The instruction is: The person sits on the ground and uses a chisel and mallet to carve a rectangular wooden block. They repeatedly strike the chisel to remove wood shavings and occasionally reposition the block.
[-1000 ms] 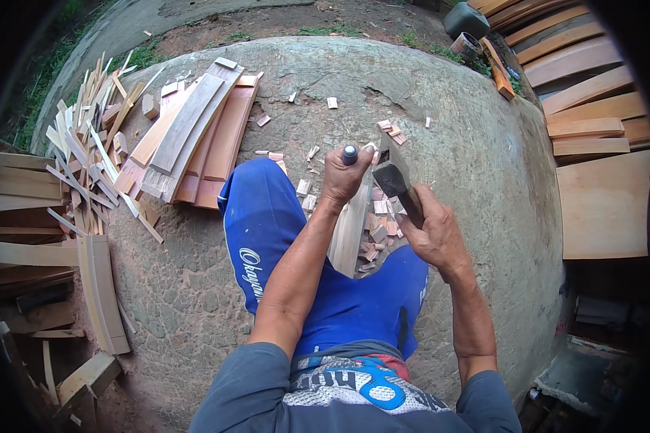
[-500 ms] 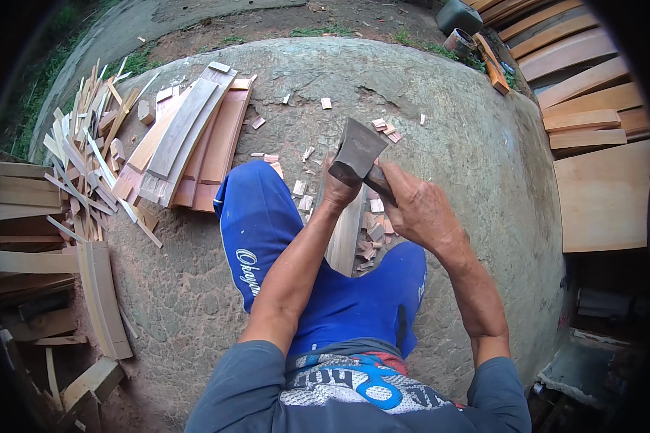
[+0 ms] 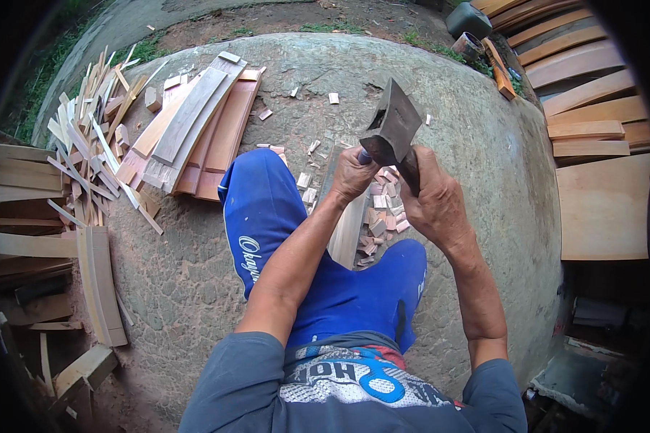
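Note:
My right hand (image 3: 435, 196) is closed round the handle of an axe (image 3: 393, 124), whose dark metal head is raised over my left hand. My left hand (image 3: 352, 177) grips an upright blue-handled tool (image 3: 365, 156); only the top of its handle shows, right by the axe head, and its lower end is hidden. Whether the axe head touches that handle I cannot tell. Below my hands, a greyish wooden board (image 3: 349, 229) lies between my legs. Small cut wood blocks (image 3: 380, 226) are scattered along its right side, with a few chips on its left.
Curved boards (image 3: 195, 123) lie stacked at the far left beside a heap of thin wood offcuts (image 3: 87, 144). More boards (image 3: 22, 180) line the left edge. On the right stand rows of planks (image 3: 585, 94) and a wide panel (image 3: 604, 206). A dark container (image 3: 469, 20) sits at the back.
The axe has shifted right and slightly up, its head now tilted the other way. The blue handle end in my left hand has come into sight. The view has shifted slightly.

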The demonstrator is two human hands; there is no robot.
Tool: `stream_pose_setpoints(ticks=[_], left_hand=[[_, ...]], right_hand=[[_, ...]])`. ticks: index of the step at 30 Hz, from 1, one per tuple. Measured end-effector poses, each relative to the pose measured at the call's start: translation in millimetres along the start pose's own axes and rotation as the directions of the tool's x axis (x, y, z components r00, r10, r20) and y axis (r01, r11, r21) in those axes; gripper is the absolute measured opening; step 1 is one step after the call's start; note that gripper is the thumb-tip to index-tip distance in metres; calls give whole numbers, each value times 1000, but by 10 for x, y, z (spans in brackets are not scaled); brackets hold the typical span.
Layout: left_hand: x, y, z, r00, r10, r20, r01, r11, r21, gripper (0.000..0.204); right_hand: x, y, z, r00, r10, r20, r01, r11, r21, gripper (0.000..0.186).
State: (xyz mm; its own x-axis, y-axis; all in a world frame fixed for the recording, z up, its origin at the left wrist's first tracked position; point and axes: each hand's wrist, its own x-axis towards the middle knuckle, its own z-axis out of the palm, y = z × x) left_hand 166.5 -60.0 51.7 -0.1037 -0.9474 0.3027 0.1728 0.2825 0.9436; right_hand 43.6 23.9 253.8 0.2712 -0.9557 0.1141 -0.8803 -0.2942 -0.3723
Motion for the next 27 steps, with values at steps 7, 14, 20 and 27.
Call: stream_pose_setpoints(ticks=[7,14,20,27], left_hand=[[-2,-13,-46,1000,10,3,-10,999,-44,11],[21,65,-41,991,-46,122,59,993,-106,24],[29,53,-63,959,-127,253,149,986,-70,23],[-19,-46,-144,994,-21,107,40,983,-178,17]], right_hand=[[38,143,134,997,-42,62,43,999,-24,31],[172,319,278,986,14,164,10,989,-148,34],[-14,127,141,997,51,51,-51,999,-5,29],[-28,45,127,998,35,45,-36,999,13,41]])
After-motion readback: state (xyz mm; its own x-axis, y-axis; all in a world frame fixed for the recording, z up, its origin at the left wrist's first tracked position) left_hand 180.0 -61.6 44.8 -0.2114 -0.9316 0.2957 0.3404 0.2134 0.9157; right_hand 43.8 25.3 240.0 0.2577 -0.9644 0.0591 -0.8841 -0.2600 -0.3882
